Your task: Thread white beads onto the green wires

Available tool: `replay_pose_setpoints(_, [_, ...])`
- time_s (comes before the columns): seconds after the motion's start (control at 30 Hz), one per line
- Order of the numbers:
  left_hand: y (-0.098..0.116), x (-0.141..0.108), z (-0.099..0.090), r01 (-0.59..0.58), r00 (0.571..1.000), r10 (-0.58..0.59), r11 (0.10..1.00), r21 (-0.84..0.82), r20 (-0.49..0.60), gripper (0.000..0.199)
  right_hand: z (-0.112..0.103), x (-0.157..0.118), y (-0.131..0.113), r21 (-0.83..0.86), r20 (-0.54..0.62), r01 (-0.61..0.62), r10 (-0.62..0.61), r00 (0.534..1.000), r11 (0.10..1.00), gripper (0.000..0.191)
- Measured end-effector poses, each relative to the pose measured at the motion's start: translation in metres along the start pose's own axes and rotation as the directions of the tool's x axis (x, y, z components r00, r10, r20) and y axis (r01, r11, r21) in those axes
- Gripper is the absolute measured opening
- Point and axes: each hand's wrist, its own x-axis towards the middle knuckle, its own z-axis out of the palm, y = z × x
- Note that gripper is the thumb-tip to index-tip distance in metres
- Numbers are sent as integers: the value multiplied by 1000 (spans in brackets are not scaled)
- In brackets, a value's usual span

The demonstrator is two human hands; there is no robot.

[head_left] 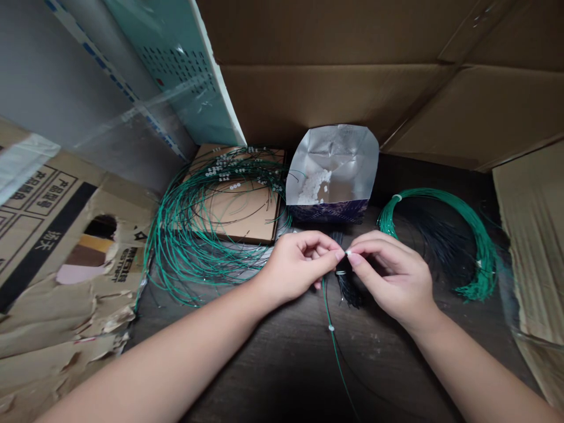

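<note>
Just in front of the foil bag [332, 170], the left hand [299, 264] and right hand [390, 279] are meeting fingertip to fingertip, both pinching closed on a green wire [331, 320] and tiny white bead [348, 252], steadying them. Forearms are angling inward over the table [282, 364].

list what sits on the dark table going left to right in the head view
torn cardboard box → loose green wires → left hand → right hand → bundled green wires → cardboard flap
</note>
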Motion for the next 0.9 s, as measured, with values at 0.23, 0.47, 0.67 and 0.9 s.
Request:
replay_pose_setpoints(0.23, [0,0,0,-5,1000,5,1000,14,6,34,-3,0,-1,-41,34,53,-52,998,998,14])
replay_pose_setpoints(0.47, [0,-1,1,-34,999,34,998,51,-5,25,-4,-1,-1,-162,38,170,-166,985,972,15])
replay_pose_setpoints(0.67, [-1,-2,2,-71,997,72,993,93,-1,21,-3,-1,0,-171,49,185,-179,983,968,16])
replay_pose_setpoints(0.9, [-1,-3,3,-153,988,150,978,140,35,17,-3,-1,0,-128,59,164,-157,986,978,15])
